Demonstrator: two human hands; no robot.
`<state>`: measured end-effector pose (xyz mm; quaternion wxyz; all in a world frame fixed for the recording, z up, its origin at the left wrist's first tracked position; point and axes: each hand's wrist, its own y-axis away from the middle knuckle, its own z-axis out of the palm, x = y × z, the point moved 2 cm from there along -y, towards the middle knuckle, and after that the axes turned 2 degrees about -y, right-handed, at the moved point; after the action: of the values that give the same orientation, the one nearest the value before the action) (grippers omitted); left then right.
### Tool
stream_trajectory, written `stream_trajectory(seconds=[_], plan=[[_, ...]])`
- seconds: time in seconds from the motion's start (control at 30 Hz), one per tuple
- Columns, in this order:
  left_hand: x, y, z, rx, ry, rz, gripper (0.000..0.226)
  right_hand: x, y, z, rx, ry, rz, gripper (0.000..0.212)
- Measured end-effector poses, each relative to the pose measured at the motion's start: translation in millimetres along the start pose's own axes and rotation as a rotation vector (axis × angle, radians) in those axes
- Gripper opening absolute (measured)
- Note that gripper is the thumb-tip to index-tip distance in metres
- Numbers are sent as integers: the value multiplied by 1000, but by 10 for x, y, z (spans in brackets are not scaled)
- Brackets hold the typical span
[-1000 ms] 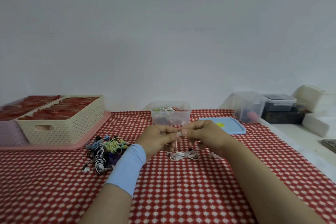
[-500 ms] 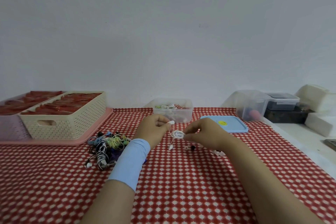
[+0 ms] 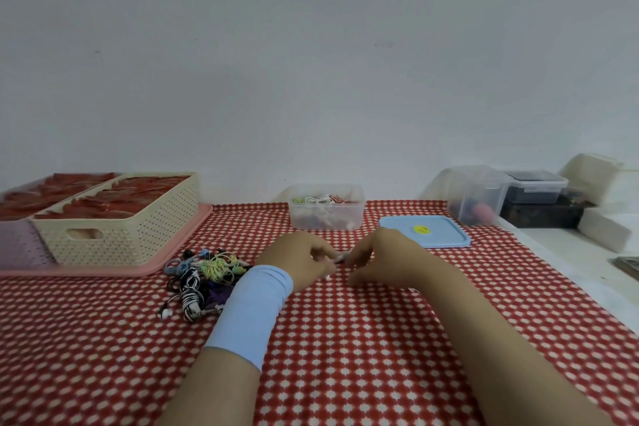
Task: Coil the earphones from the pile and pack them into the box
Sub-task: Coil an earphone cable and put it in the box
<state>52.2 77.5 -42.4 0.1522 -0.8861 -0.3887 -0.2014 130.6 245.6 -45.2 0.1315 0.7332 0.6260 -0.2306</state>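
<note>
A pile of tangled earphones [image 3: 202, 277] in yellow, blue, black-and-white and purple lies on the red checked cloth, left of my hands. My left hand [image 3: 304, 261] and my right hand [image 3: 383, 261] meet low over the cloth. Between their fingertips they pinch a white earphone [image 3: 340, 258], mostly hidden by the fingers. Behind my hands stands a clear plastic box [image 3: 326, 207] with several coiled earphones inside. Its blue lid [image 3: 427, 231] lies flat to the right.
A cream perforated basket [image 3: 128, 225] with red contents sits on a pink tray [image 3: 166, 261] at the back left. Clear containers [image 3: 479, 195] and white blocks [image 3: 605, 230] stand at the back right, by the table's right edge.
The white earphone went from hanging loose onto the cloth to a small bundle drawn up between my fingers. Both hands have come closer together and lower over the cloth.
</note>
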Motion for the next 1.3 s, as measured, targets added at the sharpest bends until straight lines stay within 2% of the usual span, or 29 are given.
stream_trajectory(seconds=[0.07,0.17,0.27,0.4,0.53,0.67,0.83,0.97,1.07,1.17,1.3], plan=[[-4,1,60,-57,-20,-14,30,-26,-5,21,-24,36,2,22],[-27,-8,90,-32,10,-21,29,-18,-19,29,-14,26,-29,13],[-19,0,75,-12,58,6,28,49,-28,28,34,-24,-32,12],[22,30,54,-164,-8,54,21,94,-30,39,88,-121,-47,16],[16,41,1,-266,-74,64,25,83,-7,36,88,-215,-34,14],[7,35,37,-221,-58,89,18,80,8,24,114,-320,-1,5],[57,29,82,-103,-7,123,14,67,67,-22,178,-548,65,8],[94,61,122,-187,29,162,30,63,84,-39,186,-600,104,4],[75,52,114,-196,55,170,24,67,91,-32,181,-629,118,4],[36,28,135,-70,227,107,20,57,101,-45,167,-746,151,7],[32,11,190,40,680,-46,21,50,89,-41,70,-1020,177,11]])
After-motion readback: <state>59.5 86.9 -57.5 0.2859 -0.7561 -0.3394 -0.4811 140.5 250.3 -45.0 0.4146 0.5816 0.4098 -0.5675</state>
